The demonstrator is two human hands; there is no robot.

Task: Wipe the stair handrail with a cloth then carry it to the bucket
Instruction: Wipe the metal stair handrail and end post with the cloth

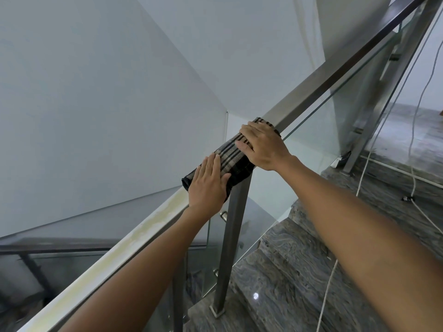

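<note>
Now the plaid cloth (231, 160) lies wrapped over the handrail (318, 85) (steel, above glass (311, 130)): left hand (207, 185) presses flat on it, fingers straight; right hand (262, 146) curls round it.

Single head-worn wide-angle view; faces forward and down along handrail (311, 89), stone steps (299, 271) lower right; close range, handrail just ahead of lens.

Both arms outstretched; left grip (207, 185) flat, fingers straight; right grip (263, 147) curled over cloth (231, 157).
</note>
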